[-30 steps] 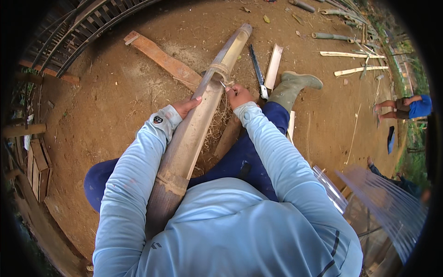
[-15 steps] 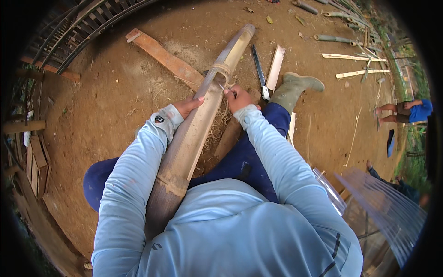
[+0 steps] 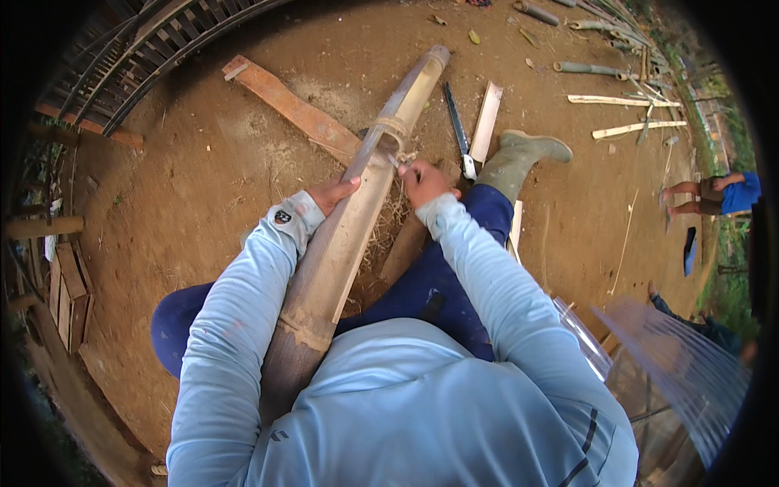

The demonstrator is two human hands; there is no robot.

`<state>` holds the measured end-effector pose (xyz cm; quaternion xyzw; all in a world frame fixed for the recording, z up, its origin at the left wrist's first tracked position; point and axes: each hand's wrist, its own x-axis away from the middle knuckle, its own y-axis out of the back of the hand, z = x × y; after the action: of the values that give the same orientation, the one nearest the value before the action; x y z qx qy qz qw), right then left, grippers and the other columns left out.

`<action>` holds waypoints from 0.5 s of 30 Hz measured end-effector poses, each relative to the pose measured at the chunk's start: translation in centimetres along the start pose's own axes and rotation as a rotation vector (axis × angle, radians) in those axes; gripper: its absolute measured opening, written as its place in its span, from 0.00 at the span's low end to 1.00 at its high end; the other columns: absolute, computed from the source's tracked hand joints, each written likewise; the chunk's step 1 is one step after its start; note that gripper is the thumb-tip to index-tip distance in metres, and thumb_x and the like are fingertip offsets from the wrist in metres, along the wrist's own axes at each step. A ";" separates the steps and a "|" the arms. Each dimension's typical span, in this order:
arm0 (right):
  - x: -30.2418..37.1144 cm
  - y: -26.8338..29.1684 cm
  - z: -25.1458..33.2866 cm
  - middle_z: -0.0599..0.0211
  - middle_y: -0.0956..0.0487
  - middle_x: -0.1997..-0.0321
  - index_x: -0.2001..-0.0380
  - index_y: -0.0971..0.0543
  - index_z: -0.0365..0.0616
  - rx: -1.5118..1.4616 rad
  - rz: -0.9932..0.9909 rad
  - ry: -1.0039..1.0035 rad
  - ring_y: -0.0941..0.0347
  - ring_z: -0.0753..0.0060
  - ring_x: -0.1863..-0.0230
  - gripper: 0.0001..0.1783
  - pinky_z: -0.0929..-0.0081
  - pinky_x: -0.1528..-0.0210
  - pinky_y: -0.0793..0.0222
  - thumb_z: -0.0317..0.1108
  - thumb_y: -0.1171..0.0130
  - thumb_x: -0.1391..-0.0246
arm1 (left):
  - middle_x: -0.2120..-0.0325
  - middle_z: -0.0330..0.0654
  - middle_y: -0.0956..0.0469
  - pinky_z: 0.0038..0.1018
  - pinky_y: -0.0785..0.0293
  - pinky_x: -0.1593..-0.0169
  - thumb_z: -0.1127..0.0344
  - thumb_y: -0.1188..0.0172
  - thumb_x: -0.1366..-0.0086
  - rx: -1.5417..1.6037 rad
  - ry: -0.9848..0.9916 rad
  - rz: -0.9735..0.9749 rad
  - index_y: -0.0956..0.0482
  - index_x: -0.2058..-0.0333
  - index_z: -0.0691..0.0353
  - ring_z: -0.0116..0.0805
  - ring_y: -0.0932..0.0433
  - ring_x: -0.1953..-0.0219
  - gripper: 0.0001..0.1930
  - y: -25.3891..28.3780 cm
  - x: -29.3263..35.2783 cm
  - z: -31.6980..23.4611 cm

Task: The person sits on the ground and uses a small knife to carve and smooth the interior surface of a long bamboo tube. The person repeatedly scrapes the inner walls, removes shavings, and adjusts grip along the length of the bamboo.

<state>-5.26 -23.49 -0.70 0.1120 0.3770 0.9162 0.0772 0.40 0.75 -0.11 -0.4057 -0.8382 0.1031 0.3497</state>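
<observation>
No legible lettering or numbers

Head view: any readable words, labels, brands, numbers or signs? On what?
None can be read.
Left cuff: dark round badge, too small to read.
Shirt: small dark angular mark, no letters to make out.
Bamboo pole: no writing visible.
Saw: too small to tell.
</observation>
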 end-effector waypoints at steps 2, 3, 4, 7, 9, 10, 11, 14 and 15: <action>-2.0 0.9 -0.1 0.51 0.23 0.72 0.69 0.23 0.41 -0.033 -0.031 -0.078 0.25 0.52 0.67 0.19 0.63 0.62 0.33 0.49 0.44 0.44 | 0.45 0.44 0.31 0.32 0.30 0.47 0.42 0.45 0.37 0.030 -0.023 -0.007 0.47 0.35 0.59 0.32 0.28 0.48 0.40 -1.6 0.5 0.1; -2.3 0.5 -1.7 0.51 0.23 0.73 0.69 0.23 0.42 0.009 -0.049 -0.014 0.25 0.52 0.67 0.19 0.64 0.62 0.33 0.49 0.44 0.44 | 0.46 0.44 0.31 0.31 0.29 0.48 0.41 0.45 0.38 0.032 -0.045 -0.009 0.46 0.35 0.59 0.32 0.28 0.49 0.40 -1.9 0.5 -0.6; -1.8 0.2 -0.8 0.51 0.23 0.73 0.69 0.23 0.41 0.000 -0.044 0.008 0.25 0.51 0.68 0.18 0.63 0.63 0.33 0.48 0.43 0.44 | 0.46 0.44 0.30 0.31 0.29 0.48 0.41 0.46 0.38 -0.003 -0.073 -0.032 0.46 0.35 0.58 0.32 0.27 0.49 0.40 -1.0 0.5 -0.3; 0.4 -0.3 -1.1 0.49 0.23 0.74 0.69 0.23 0.41 -0.005 -0.059 0.067 0.25 0.50 0.70 0.17 0.62 0.66 0.32 0.46 0.44 0.44 | 0.48 0.45 0.29 0.30 0.28 0.49 0.40 0.44 0.39 -0.017 -0.075 -0.017 0.46 0.35 0.56 0.32 0.26 0.51 0.40 -0.5 0.0 0.2; -1.9 0.5 -1.4 0.49 0.23 0.74 0.69 0.24 0.41 -0.019 -0.047 0.016 0.25 0.49 0.69 0.18 0.61 0.65 0.32 0.47 0.44 0.44 | 0.49 0.46 0.29 0.31 0.28 0.50 0.40 0.42 0.41 0.071 0.014 0.056 0.49 0.35 0.57 0.34 0.26 0.53 0.43 -1.1 0.5 -0.9; -2.8 0.8 -1.0 0.49 0.23 0.74 0.69 0.24 0.40 -0.035 -0.051 0.003 0.25 0.49 0.69 0.18 0.61 0.64 0.32 0.47 0.44 0.44 | 0.49 0.46 0.28 0.30 0.27 0.51 0.40 0.42 0.41 0.077 0.001 0.041 0.47 0.36 0.56 0.33 0.25 0.54 0.42 -0.9 0.4 -0.8; -2.6 1.3 -1.1 0.53 0.22 0.77 0.69 0.23 0.42 -0.002 -0.050 0.076 0.24 0.52 0.72 0.20 0.61 0.66 0.31 0.51 0.45 0.44 | 0.49 0.45 0.28 0.30 0.27 0.52 0.40 0.42 0.41 0.083 -0.013 0.027 0.46 0.36 0.56 0.33 0.24 0.54 0.41 -0.5 0.1 -0.1; -2.2 1.8 -3.2 0.63 0.24 0.81 0.70 0.24 0.43 -0.312 0.209 -0.033 0.28 0.68 0.78 0.21 0.67 0.72 0.34 0.52 0.44 0.44 | 0.52 0.45 0.25 0.30 0.25 0.54 0.41 0.42 0.40 0.178 0.036 0.017 0.39 0.39 0.57 0.32 0.23 0.57 0.37 -0.7 0.2 0.4; -0.9 2.4 -0.8 0.73 0.27 0.83 0.73 0.27 0.44 -0.554 0.288 -0.170 0.35 0.79 0.82 0.20 0.77 0.81 0.41 0.52 0.43 0.43 | 0.53 0.45 0.24 0.29 0.24 0.54 0.42 0.42 0.40 0.222 0.060 -0.013 0.36 0.40 0.57 0.31 0.22 0.58 0.35 -0.1 0.9 0.3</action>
<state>-4.72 -25.88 0.33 0.2151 0.0856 0.9728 0.0054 -0.29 1.43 0.17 -0.3617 -0.8134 0.1811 0.4181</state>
